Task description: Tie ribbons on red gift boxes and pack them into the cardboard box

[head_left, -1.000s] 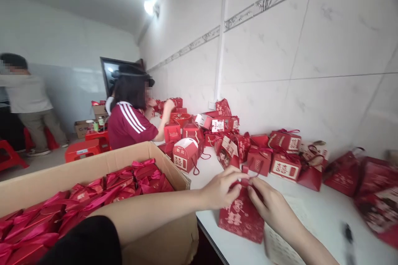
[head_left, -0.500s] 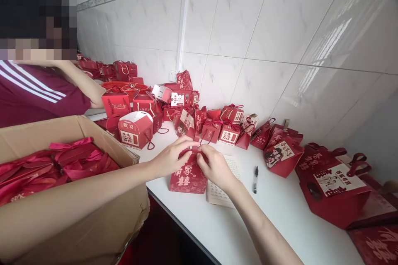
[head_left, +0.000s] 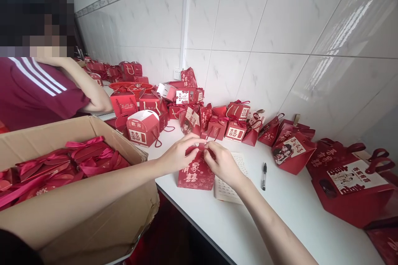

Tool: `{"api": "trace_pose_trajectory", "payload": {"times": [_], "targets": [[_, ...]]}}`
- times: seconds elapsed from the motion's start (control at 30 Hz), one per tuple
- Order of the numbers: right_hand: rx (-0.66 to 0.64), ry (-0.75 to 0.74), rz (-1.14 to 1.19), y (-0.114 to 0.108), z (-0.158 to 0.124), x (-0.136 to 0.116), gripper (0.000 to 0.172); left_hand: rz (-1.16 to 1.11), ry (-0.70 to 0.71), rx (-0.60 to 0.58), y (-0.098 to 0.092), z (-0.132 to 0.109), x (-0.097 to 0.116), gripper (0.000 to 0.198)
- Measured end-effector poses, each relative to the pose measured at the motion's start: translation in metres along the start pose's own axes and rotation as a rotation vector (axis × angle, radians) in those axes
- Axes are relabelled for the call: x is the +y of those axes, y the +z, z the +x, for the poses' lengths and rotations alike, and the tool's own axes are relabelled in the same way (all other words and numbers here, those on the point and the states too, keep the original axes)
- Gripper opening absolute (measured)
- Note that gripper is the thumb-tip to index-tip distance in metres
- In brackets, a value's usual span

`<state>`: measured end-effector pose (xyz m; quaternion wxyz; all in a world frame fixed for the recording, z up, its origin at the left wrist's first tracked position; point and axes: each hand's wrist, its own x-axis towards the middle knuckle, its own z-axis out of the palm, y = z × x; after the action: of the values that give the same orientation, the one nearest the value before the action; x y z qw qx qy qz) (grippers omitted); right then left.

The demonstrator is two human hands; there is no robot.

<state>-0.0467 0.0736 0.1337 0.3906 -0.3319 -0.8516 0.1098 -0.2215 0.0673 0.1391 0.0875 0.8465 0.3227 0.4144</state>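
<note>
A red gift box (head_left: 196, 176) with white Chinese characters stands upright near the table's front edge. My left hand (head_left: 178, 154) is at its top from the left, thumb and forefinger closed on the upper edge. From the right, my right hand (head_left: 222, 159) pinches the same top edge with its fingers curled in. Both hands partly cover the top of the box, so its closure is hidden. Beside the box, partly under my right wrist, lies an open notebook (head_left: 228, 192) with handwriting. A black-capped clear pen (head_left: 264, 177) is farther right.
At left stands a cardboard carton (head_left: 137, 211) filled with red ribboned boxes (head_left: 93, 153). More red boxes (head_left: 235, 130) line the tiled wall, with an open-topped box (head_left: 143, 128) at left. Larger red boxes (head_left: 345, 190) sit at right. A person in maroon (head_left: 34, 95) is at far left.
The view has shifted slightly, so the table things appear farther right. Both hands stay at the top of the box, with only small finger movement.
</note>
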Motion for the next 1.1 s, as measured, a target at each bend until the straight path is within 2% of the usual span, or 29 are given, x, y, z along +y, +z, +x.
{"api": "trace_pose_trajectory", "payload": {"times": [0.4, 0.67, 1.1], "targets": [[0.029, -0.027, 0.019, 0.0001, -0.0004, -0.0008, 0.01, -0.016, -0.008, -0.002, -0.0008, 0.0003, 0.0003, 0.033], [0.017, -0.012, -0.033, 0.0013, -0.002, -0.0004, 0.017, -0.02, 0.006, -0.012, -0.0011, -0.0015, 0.0001, 0.032], [0.008, -0.005, -0.037, 0.0015, -0.0018, 0.0005, 0.012, -0.019, -0.009, -0.03, -0.0032, 0.0006, 0.0034, 0.038]]}}
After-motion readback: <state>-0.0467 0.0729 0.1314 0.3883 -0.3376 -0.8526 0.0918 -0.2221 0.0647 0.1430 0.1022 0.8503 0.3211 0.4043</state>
